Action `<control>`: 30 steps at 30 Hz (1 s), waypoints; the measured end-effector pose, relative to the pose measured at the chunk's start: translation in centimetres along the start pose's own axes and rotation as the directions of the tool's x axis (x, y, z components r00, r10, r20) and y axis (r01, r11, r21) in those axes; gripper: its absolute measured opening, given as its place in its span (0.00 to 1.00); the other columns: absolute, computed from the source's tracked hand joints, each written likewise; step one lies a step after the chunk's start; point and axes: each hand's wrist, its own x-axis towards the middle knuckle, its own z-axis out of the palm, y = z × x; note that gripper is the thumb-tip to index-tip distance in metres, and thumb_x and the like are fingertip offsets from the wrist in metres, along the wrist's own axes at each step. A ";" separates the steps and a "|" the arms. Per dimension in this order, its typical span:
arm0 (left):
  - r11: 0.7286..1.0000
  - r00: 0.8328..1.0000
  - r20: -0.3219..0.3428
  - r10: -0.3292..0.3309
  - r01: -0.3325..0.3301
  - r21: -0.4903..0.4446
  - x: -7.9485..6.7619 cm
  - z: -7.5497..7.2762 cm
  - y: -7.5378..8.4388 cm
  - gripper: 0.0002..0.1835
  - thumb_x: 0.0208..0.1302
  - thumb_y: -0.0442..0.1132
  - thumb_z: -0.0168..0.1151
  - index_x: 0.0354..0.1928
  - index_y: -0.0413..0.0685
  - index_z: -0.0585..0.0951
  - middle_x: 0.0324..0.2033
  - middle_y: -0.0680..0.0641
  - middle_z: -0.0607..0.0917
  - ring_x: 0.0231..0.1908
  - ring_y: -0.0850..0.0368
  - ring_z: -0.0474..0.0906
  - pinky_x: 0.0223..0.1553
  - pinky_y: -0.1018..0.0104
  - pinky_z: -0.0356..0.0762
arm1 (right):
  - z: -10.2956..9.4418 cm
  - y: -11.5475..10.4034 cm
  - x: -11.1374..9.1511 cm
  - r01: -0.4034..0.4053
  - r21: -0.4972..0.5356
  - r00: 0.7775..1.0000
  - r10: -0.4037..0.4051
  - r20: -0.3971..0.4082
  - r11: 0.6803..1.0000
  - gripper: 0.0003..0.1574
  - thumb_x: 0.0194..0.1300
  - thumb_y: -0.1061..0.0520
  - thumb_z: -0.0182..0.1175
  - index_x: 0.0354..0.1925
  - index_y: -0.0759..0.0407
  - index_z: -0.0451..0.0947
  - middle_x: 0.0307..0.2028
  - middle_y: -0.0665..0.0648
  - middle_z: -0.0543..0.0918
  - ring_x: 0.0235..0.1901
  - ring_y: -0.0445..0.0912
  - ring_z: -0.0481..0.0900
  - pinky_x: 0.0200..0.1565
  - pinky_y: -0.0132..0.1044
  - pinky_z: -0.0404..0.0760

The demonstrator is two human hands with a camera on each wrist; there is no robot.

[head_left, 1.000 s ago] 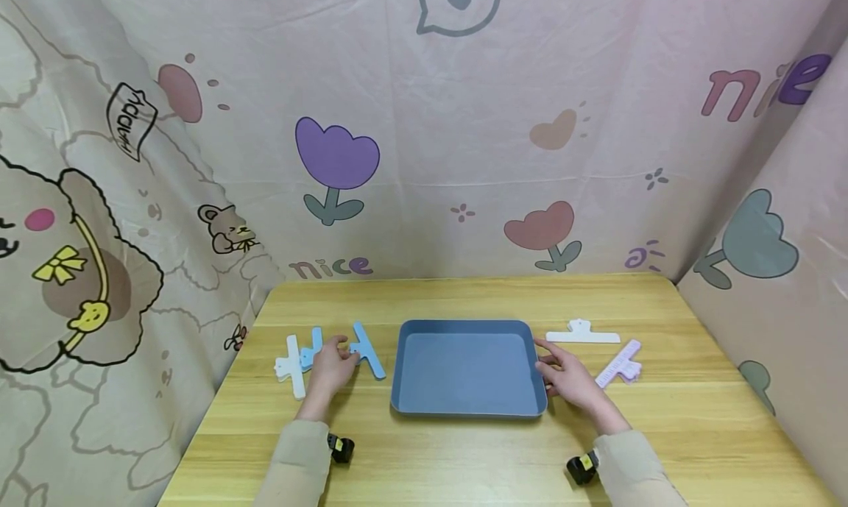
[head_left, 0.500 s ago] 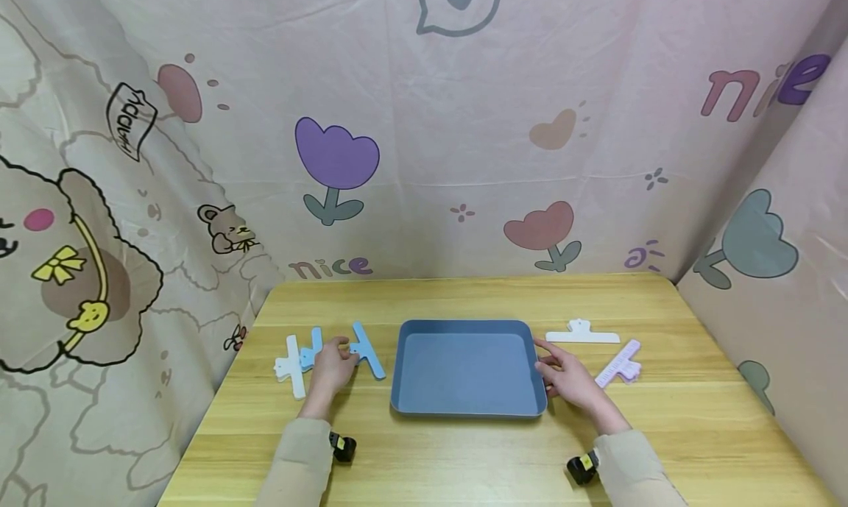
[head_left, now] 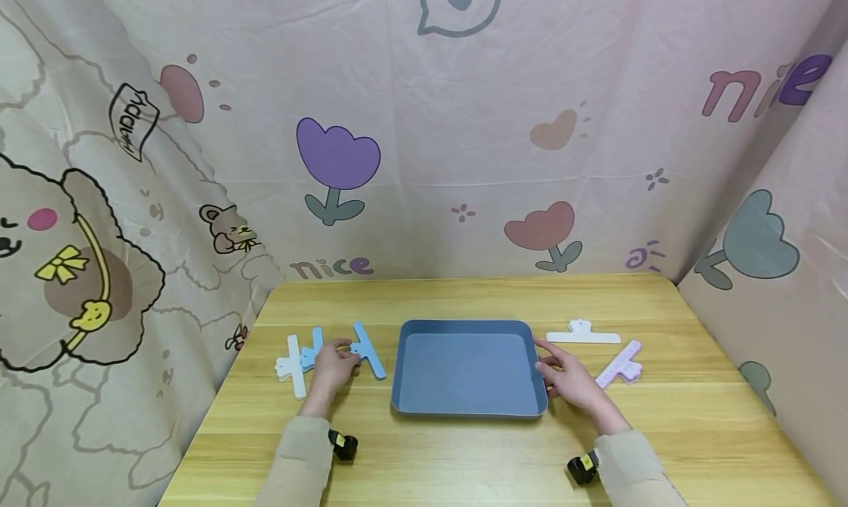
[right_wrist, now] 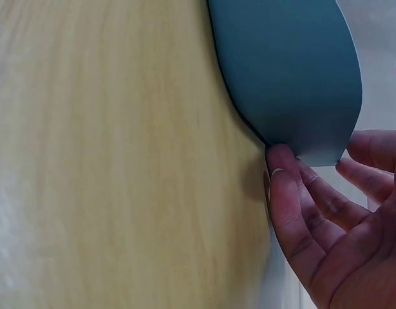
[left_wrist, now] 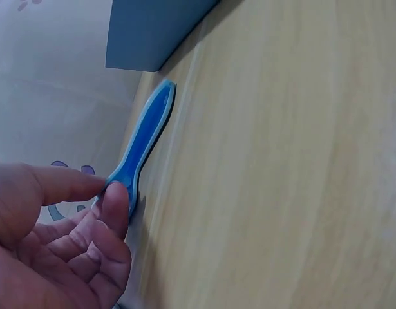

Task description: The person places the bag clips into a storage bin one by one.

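Observation:
My left hand (head_left: 334,367) pinches the tab of a light blue long-jawed clip (head_left: 372,354) between thumb and finger. In the left wrist view this blue clip (left_wrist: 143,132) stretches away from the fingertips, low over the wood, toward the tray. Centred on the table is a rectangular blue-grey tray (head_left: 469,371) with nothing inside. Along its right side, my right hand (head_left: 571,378) rests its fingertips against the outer wall. Seen from the right wrist, the relaxed fingers (right_wrist: 326,206) touch the tray's outside (right_wrist: 291,84) near a corner, between rim and table.
Left of my left hand lie a second blue clip (head_left: 311,350), partly hidden, and a white clip (head_left: 295,367). Beyond the tray's right side are another white clip (head_left: 583,334) and a purple clip (head_left: 621,363). A patterned cloth (head_left: 437,139) hangs behind the wooden table (head_left: 464,463).

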 end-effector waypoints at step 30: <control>0.907 0.995 0.062 -0.084 0.102 -0.409 -0.4 -1.3 1.2 0.24 0.67 0.29 0.56 0.64 0.34 0.70 0.34 0.40 0.85 0.27 0.57 0.80 0.24 0.70 0.76 | -0.1 0.0 -0.1 0.034 0.020 0.999 -0.034 0.010 0.999 0.34 0.73 0.65 0.51 0.73 0.65 0.55 0.54 0.80 0.72 0.30 0.52 0.82 0.29 0.44 0.84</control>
